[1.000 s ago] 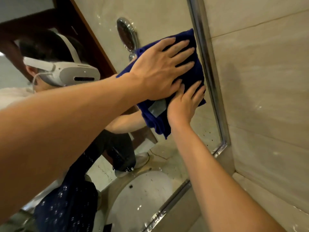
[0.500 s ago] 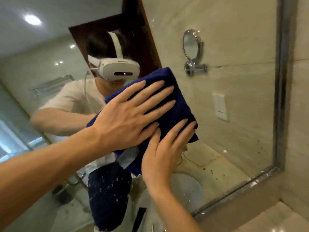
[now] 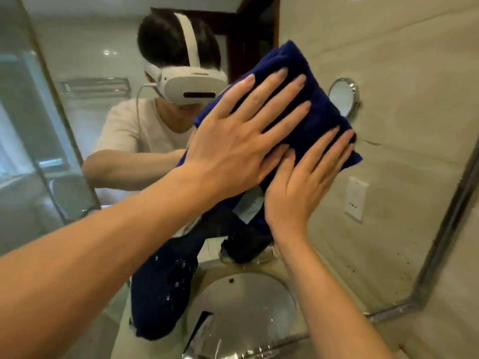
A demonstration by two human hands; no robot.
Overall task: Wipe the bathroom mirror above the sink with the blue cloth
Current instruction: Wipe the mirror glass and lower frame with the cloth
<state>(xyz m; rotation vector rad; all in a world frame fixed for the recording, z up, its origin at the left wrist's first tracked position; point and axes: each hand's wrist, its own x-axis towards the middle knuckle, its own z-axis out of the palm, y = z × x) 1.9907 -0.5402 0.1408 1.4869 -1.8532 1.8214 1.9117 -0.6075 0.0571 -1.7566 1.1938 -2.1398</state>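
Observation:
A folded dark blue cloth (image 3: 318, 110) lies flat against the bathroom mirror (image 3: 388, 73). My left hand (image 3: 238, 141) presses on the cloth with its fingers straight and spread. Lower and to the right, my right hand (image 3: 303, 182) presses on the cloth's lower edge, fingers straight too. A pale label (image 3: 250, 207) hangs from the cloth between my wrists. The mirror's metal frame (image 3: 445, 229) runs down the right side.
In the mirror I see a person wearing a white headset (image 3: 191, 84), the white sink basin (image 3: 246, 304), a round wall mirror (image 3: 343, 97), a wall socket (image 3: 356, 198) and a glass shower panel (image 3: 39, 125). Beige tiled wall (image 3: 464, 294) lies right of the frame.
Both hands and the cloth have slid left across the glass, away from the mirror's right frame. The view has turned left, showing more of the reflection.

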